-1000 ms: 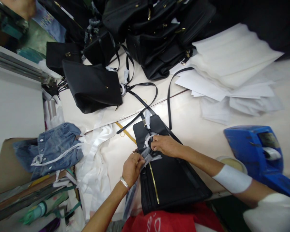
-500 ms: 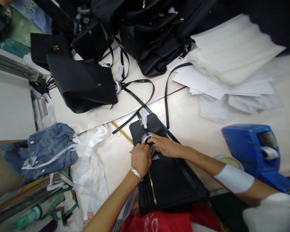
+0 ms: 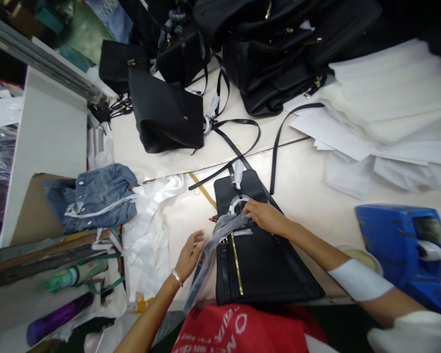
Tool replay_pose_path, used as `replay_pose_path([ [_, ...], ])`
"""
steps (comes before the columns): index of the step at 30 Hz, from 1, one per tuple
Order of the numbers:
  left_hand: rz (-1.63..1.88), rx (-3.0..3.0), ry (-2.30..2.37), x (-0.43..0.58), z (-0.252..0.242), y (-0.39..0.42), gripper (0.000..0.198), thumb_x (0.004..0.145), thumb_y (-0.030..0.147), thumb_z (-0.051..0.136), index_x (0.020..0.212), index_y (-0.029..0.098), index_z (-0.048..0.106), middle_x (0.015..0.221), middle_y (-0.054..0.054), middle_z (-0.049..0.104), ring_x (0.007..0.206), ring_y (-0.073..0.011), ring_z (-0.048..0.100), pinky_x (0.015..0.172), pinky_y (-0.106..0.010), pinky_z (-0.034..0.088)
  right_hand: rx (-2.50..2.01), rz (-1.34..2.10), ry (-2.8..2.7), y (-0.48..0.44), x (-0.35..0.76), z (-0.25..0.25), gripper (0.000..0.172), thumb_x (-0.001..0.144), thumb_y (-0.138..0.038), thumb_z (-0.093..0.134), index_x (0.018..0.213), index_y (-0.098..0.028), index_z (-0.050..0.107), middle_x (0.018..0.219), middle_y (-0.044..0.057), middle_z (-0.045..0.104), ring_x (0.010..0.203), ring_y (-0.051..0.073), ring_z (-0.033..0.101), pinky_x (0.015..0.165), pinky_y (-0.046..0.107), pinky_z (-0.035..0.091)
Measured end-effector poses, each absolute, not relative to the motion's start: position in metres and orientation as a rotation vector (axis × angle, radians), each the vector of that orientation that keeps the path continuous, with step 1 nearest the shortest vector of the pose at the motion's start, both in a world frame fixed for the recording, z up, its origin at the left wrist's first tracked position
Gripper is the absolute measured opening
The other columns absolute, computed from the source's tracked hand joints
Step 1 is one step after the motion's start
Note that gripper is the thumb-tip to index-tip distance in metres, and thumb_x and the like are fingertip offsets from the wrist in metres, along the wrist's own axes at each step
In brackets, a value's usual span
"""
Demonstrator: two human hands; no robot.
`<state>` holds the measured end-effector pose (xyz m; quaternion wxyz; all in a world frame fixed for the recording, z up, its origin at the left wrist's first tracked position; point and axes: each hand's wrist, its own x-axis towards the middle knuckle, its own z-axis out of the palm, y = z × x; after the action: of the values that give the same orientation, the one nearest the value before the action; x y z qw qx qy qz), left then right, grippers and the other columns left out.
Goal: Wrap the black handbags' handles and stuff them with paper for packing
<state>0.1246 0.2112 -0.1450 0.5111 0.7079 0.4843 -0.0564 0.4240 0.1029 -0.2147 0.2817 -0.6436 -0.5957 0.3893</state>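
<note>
A black backpack (image 3: 268, 260) with a gold zipper lies on the white table at the front edge. Its top handle (image 3: 238, 201) is partly covered in clear plastic wrap (image 3: 211, 245), a long strip of which trails down to the lower left. My right hand (image 3: 264, 215) has its fingers closed at the right side of the handle; what they pinch is hidden. To the left of the bag, my left hand (image 3: 191, 254) is off it, fingers apart and holding nothing, beside the plastic strip. Black straps (image 3: 238, 152) extend from the bag's top.
Another black bag (image 3: 165, 115) lies at the upper left, with several more piled at the back. White sheets (image 3: 389, 98) are stacked right, above a blue tape dispenser (image 3: 400, 245). Denim (image 3: 95, 196) and white scraps (image 3: 147, 235) lie left.
My left hand has let go at the handle and moved down and left. The plastic strip now stretches out across the bag's left side. The view has shifted left.
</note>
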Motion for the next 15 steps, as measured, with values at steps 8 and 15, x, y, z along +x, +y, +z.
replay_pose_path([
  [8,-0.46,1.343,1.006,0.031,-0.164,0.145,0.045,0.064,0.052,0.067,0.092,0.016,0.061,0.081,-0.002,0.065,0.076,-0.0196,0.057,0.07,-0.029,0.043,-1.782,0.972,-1.592,0.105,0.412,-0.214,0.014,0.083,-0.015,0.051,0.095,-0.019,0.058,0.098,0.004,0.061,0.092,0.017,0.058,0.082,0.029,0.042],
  [15,-0.422,1.066,1.105,-0.006,-0.136,0.159,0.051,0.065,0.068,0.057,0.064,0.018,0.05,0.044,0.006,0.043,0.037,-0.0083,0.035,0.043,-0.024,0.029,-2.046,0.82,-1.498,0.092,0.386,-0.166,0.024,0.083,-0.018,0.051,0.107,-0.019,0.055,0.11,0.008,0.058,0.094,0.019,0.058,0.084,0.033,0.044],
])
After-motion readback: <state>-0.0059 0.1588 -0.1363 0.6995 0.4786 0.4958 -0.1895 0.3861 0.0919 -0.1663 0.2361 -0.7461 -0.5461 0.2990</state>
